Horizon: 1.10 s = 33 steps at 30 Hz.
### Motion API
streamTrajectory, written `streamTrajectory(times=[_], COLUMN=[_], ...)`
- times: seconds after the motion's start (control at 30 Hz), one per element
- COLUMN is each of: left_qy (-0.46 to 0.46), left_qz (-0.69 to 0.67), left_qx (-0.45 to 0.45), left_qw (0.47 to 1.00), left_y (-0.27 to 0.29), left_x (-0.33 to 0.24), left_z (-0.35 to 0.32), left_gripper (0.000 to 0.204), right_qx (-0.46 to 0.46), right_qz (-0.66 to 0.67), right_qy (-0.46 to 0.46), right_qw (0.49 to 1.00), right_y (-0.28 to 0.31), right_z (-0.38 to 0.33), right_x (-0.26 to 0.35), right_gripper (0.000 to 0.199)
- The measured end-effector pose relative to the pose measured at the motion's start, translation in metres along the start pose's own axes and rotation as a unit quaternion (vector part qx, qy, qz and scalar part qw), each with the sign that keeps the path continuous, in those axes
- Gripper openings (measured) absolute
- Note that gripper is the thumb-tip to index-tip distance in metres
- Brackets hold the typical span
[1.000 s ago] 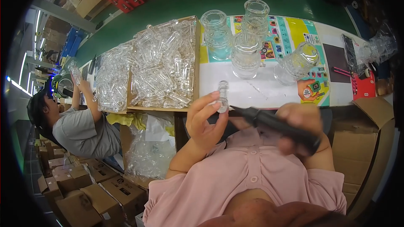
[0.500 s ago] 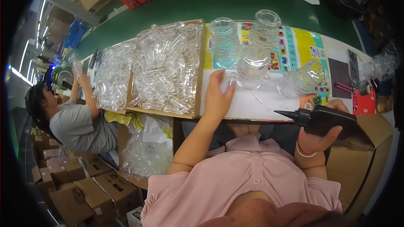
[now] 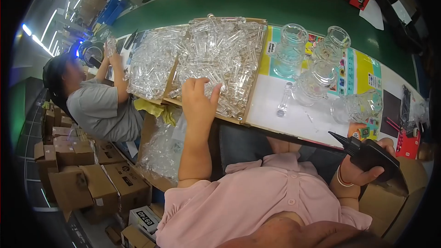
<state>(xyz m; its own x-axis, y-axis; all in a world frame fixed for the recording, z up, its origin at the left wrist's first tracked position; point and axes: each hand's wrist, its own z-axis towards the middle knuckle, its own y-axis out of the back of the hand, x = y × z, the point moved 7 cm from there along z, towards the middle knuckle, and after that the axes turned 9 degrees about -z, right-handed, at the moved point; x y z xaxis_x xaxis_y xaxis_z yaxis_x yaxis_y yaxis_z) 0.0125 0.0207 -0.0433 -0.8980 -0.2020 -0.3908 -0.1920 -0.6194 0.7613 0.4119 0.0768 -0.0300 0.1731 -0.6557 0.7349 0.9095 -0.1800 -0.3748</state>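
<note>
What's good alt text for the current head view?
A person's left hand is at a cardboard tray heaped with clear tubular pieces; the right hand holds a black nozzle bottle. Larger clear vessels sit to the tray's right.

Brown carton (image 3: 123,181): dark print and a round mark. White box (image 3: 144,219): bold digits. Colourful sheet (image 3: 363,66): small lettering in spots.
</note>
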Motion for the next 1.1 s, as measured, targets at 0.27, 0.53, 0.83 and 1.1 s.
streamTrajectory(times=[0.27, 0.53, 0.83, 1.1], left_qy=[-0.022, -0.014, 0.155, 0.167], left_qz=[0.096, 0.085, -0.589, -0.728], left_qx=[0.009, -0.085, -0.033, 0.164], left_qw=[0.995, 0.993, 0.792, 0.644], left_y=[-0.018, -0.007, 0.000, -0.033], left_x=[0.003, 0.018, -0.022, -0.117], left_z=[0.008, -0.003, -0.027, -0.058], left_gripper=[0.043, 0.029, 0.024, 0.031], right_qx=[0.013, 0.036, 0.025, 0.123], right_qz=[0.004, -0.011, -0.018, -0.046], right_qy=[0.006, -0.013, -0.025, -0.118], right_qw=[1.000, 0.999, 0.999, 0.984], right_y=[-0.006, -0.005, -0.009, -0.042], right_z=[-0.003, -0.005, -0.004, -0.008], right_x=[0.001, 0.003, 0.011, 0.026], right_gripper=[0.047, 0.047, 0.049, 0.056])
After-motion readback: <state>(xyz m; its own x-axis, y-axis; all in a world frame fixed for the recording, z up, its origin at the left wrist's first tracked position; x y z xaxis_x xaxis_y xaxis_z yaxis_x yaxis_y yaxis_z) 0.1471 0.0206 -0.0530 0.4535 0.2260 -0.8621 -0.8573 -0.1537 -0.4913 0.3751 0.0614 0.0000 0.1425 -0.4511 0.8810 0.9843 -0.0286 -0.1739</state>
